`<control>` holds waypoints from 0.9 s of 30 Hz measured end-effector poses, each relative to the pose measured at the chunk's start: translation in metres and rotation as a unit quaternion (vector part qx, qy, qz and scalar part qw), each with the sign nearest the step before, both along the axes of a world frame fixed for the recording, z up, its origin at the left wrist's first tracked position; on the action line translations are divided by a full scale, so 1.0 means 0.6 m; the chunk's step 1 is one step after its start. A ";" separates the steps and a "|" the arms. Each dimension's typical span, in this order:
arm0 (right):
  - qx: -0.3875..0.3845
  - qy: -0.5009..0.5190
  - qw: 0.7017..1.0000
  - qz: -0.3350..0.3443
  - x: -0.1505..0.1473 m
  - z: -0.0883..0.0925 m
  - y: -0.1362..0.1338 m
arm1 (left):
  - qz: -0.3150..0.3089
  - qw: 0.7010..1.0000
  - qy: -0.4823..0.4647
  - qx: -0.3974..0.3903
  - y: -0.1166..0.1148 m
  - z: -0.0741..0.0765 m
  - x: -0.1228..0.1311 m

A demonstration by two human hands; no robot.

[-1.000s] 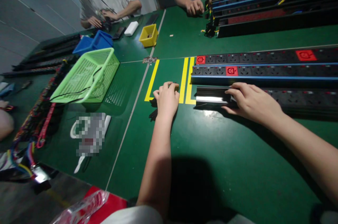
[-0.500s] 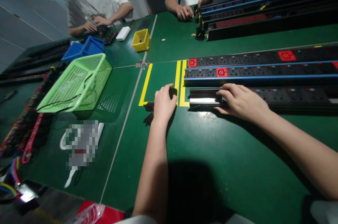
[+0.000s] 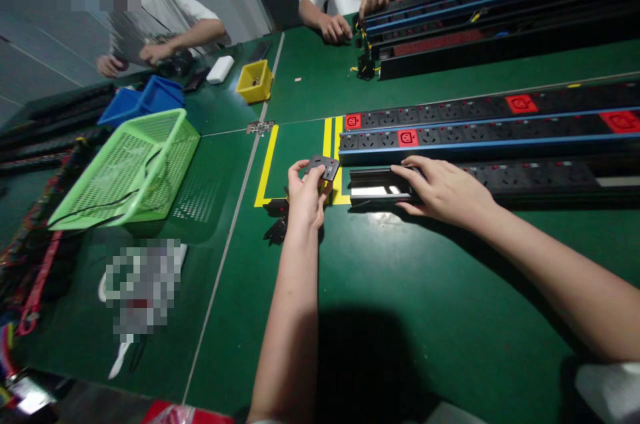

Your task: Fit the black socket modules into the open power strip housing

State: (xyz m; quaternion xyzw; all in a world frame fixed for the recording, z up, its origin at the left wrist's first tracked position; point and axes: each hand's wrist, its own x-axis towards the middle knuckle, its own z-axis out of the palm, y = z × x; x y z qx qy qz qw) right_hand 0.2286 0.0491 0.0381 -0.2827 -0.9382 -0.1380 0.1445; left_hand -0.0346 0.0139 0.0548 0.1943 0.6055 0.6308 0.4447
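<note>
My left hand (image 3: 305, 194) holds a small black end cap (image 3: 323, 167) just above the green table, over a yellow tape outline (image 3: 266, 169). A few more small black parts (image 3: 277, 219) lie on the table just left of that hand. My right hand (image 3: 443, 189) rests flat on the open left end of a long black power strip housing (image 3: 373, 185), nearest of three strips running off to the right. The two strips behind it (image 3: 450, 127) carry rows of sockets with red modules.
A light green mesh basket (image 3: 127, 167) stands at the left, with blue bins (image 3: 137, 99) and a yellow bin (image 3: 254, 79) behind it. Two other people work at the far side, one by more stacked strips (image 3: 475, 31). Coloured cables (image 3: 30, 277) lie at the far left.
My left hand has lifted the black end cap off the table and turned it up toward the housing's end. My right hand stays on the housing. The view has shifted slightly.
</note>
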 end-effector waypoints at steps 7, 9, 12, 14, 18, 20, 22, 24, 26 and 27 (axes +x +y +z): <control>-0.002 -0.006 1.000 0.005 -0.002 0.001 0.000 | -0.031 0.999 -0.008 -0.006 0.004 -0.021 -0.005; -0.003 -0.008 1.000 0.004 -0.002 0.002 0.000 | -0.035 0.999 0.007 -0.005 0.005 -0.028 -0.004; -0.003 -0.013 1.000 0.001 -0.002 0.002 0.000 | -0.031 0.998 0.051 -0.004 0.006 -0.037 -0.002; -0.003 -0.016 1.000 0.000 -0.002 0.002 0.000 | -0.047 0.995 0.090 -0.005 0.005 -0.040 -0.001; -0.003 -0.014 1.000 0.000 -0.002 0.001 0.000 | -0.133 0.981 0.138 0.006 0.000 -0.044 0.000; -0.003 -0.012 1.000 -0.001 -0.002 0.001 0.000 | -0.169 0.974 0.153 0.010 0.000 -0.046 0.001; -0.002 -0.012 1.000 -0.001 -0.002 0.001 0.000 | -0.170 0.972 0.158 0.019 0.001 -0.050 0.003; -0.001 -0.013 1.000 0.000 -0.002 0.000 0.000 | -0.151 0.977 0.147 0.036 0.003 -0.057 0.006; 0.000 -0.013 1.000 -0.001 -0.002 0.000 0.001 | -0.135 0.981 0.126 0.053 0.006 -0.064 0.012; 0.000 -0.012 1.000 -0.002 -0.002 0.000 0.001 | -0.124 0.983 0.119 0.062 0.008 -0.068 0.015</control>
